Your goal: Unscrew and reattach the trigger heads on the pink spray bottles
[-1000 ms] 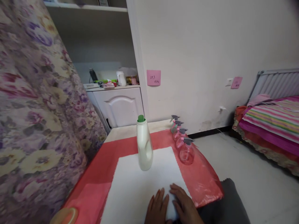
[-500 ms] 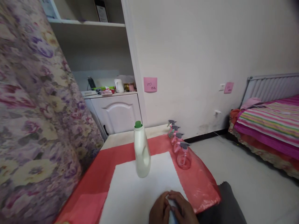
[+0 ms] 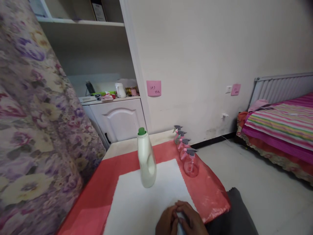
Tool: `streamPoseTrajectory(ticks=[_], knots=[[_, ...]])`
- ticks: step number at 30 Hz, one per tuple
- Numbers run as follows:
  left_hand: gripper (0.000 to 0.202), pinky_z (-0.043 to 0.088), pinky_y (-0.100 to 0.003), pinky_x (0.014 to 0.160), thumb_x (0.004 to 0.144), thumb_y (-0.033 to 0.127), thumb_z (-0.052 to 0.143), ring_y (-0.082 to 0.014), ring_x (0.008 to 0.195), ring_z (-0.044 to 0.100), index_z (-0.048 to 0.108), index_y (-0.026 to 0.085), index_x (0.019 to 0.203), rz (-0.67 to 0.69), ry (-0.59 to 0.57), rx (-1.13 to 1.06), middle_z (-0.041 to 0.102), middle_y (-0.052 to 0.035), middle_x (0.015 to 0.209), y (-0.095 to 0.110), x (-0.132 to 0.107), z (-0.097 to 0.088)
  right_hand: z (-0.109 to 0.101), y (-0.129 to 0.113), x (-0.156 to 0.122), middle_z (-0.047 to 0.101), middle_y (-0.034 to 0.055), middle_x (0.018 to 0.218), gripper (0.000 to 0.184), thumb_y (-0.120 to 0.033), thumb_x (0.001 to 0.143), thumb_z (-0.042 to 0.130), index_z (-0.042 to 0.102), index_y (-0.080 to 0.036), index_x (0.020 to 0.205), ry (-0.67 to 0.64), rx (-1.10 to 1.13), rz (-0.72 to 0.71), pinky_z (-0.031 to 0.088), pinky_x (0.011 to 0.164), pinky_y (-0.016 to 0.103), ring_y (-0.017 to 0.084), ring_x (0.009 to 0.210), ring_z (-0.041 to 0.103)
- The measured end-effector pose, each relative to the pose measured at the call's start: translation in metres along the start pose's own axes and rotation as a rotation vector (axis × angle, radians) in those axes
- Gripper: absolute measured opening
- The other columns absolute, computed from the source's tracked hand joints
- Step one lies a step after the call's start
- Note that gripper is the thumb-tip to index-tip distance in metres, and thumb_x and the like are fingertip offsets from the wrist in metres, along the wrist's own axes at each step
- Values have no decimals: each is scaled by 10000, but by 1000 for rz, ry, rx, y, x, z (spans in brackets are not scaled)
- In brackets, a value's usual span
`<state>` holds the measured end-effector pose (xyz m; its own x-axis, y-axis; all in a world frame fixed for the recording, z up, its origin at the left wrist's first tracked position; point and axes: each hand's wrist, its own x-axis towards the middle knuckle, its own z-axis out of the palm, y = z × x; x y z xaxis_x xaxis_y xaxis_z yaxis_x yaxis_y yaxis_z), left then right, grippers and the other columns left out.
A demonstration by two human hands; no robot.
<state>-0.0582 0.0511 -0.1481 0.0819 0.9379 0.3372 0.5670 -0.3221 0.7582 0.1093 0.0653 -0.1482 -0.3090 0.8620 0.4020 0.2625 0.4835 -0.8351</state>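
Note:
At the bottom of the view, my left hand (image 3: 168,220) and my right hand (image 3: 192,218) meet over the near part of a white cloth (image 3: 132,209). Their fingers close from both sides round a pale bluish thing (image 3: 181,225), mostly hidden, whose kind I cannot make out. Farther back on the cloth stands a pale green jug-like bottle (image 3: 148,163) with a moulded handle, upright. Green shows in its mouth (image 3: 141,131). Neither hand touches this bottle.
Several clear pink spray bottles (image 3: 191,166) with grey triggers line the table's right edge. A red plastic cover (image 3: 95,189) lies under the cloth. Beside the table are a floral curtain (image 3: 36,130) on the left and a white cabinet (image 3: 122,114) behind; a bed (image 3: 281,124) stands far right.
The view has turned slightly, so the room and the green bottle sit a little farther left. Both hands keep nearly the same hold, with only slight finger movement.

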Motion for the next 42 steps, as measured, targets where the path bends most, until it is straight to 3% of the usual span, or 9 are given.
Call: streamPoseTrajectory(ticks=[6,14,23,28,32,38,40,42], knots=[[322,555,-320,733,880,371,493,-207,736,658,688,224,1089,13,-3,0,721,-54,858,-2,1,2,1,0,-1,674,89,1258,264,-154,858,569,640,-266,1086,2,7,21,477,1048,342,220,1217,607],[312,570,-313,797,887,347,514,-207,831,702,685,223,1117,-15,-100,16,756,-71,981,12,5,-14,2,-8,1,689,98,1233,247,-146,840,569,654,-253,1046,40,4,51,485,1045,377,233,1201,616],[282,579,-298,760,875,309,524,-194,789,702,680,216,1092,19,-89,24,754,-58,911,13,7,-14,1,0,4,696,96,1220,321,-79,775,560,659,-241,1035,4,-13,34,477,1054,373,228,1203,615],[276,572,-293,784,883,302,531,-190,816,699,669,225,1109,4,-81,-9,748,-46,926,13,6,-16,-2,-15,4,706,100,1206,232,-170,830,579,680,-247,1024,35,20,53,497,1030,394,249,1177,635],[252,565,-285,787,895,304,522,-181,816,695,670,227,1084,-35,-85,-27,734,-34,904,18,7,-17,-26,-26,-5,682,113,1245,239,-262,885,551,683,-254,1083,122,11,98,495,1032,407,256,1197,617],[222,556,-285,768,880,322,547,-183,797,688,686,235,1029,-71,-60,-27,727,-19,865,23,8,-15,-105,-2,-22,558,115,1396,417,-398,843,592,628,-249,1231,540,-229,315,312,1158,541,318,1333,464],[219,553,-286,756,877,332,546,-182,777,683,690,235,1010,-78,-38,-40,721,-15,845,24,7,-15,-121,10,-26,517,139,1430,563,-463,762,662,596,-208,1259,586,-177,453,273,1174,544,349,1359,428],[222,551,-287,753,876,337,544,-181,771,680,691,232,1005,-80,-30,-50,718,-15,838,24,7,-14,-123,18,-31,505,160,1439,718,-501,673,736,551,-178,1287,644,12,588,254,1188,514,357,1385,396]])
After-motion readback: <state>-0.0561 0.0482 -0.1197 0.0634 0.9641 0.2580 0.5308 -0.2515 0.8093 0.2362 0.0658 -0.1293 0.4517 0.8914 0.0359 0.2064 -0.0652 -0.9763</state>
